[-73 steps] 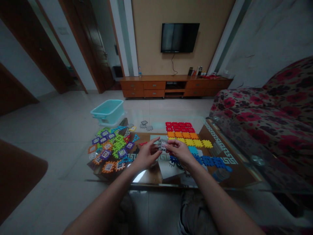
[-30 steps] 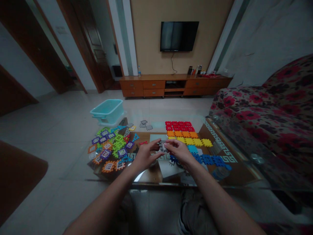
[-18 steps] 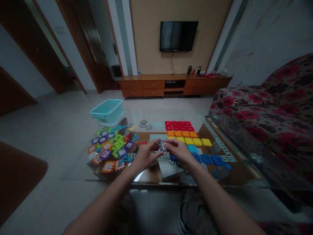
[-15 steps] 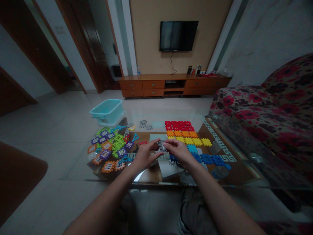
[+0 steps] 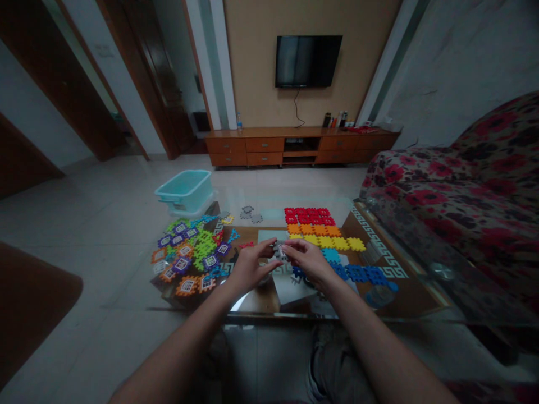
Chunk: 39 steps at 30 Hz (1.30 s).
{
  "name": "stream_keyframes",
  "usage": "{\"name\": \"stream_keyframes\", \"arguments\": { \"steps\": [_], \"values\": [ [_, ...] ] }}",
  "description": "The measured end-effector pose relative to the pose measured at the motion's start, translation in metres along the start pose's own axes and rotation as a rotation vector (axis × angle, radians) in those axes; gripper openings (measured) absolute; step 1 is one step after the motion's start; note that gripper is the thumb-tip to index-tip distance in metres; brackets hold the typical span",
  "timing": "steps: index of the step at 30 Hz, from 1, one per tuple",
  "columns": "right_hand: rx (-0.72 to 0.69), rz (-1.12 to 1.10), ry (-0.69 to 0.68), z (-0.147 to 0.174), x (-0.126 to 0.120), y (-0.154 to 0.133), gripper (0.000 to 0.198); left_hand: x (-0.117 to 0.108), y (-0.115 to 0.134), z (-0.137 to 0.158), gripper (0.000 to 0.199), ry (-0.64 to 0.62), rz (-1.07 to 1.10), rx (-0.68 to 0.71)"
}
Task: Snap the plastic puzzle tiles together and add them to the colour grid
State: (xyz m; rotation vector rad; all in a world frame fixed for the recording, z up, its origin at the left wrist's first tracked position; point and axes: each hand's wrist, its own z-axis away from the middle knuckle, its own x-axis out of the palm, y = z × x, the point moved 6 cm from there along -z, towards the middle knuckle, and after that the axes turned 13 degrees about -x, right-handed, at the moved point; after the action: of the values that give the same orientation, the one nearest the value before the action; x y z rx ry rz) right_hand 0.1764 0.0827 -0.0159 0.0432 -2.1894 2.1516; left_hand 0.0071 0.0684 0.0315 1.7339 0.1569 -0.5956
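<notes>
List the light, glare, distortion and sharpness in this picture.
All in head view: dim, darker toward the corners; white glare on the glass table beside the left forearm; wide-angle distortion, the door frame tilting at left; the grey piece between left hand and right hand too small and soft for fine detail.

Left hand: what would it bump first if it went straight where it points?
The left hand would meet the grey piece first, seemingly touching it now; past that, probably the right hand, though depth is unclear.
</notes>
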Motion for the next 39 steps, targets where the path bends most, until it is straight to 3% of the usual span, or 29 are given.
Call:
{"name": "stream_keyframes", "arguments": {
  "steps": [15, 27, 33, 39],
  "values": [
    [0.008, -0.011, -0.014, 0.001, 0.001, 0.000, 0.038, 0.001, -0.002, -0.001, 0.061, 0.011, -0.013, 0.017],
    [-0.020, 0.111, -0.121, 0.005, 0.012, -0.010, 0.040, 0.006, 0.005, 0.006, 0.051, 0.079, -0.266, 0.244],
    [-0.110, 0.096, -0.184, 0.001, 0.016, -0.002, 0.025, 0.013, 0.002, 0.008, 0.051, 0.080, -0.386, 0.288],
    [-0.160, 0.129, -0.211, 0.004, 0.017, -0.008, 0.025, 0.014, 0.006, 0.009, 0.051, 0.093, -0.390, 0.338]
  ]
}}
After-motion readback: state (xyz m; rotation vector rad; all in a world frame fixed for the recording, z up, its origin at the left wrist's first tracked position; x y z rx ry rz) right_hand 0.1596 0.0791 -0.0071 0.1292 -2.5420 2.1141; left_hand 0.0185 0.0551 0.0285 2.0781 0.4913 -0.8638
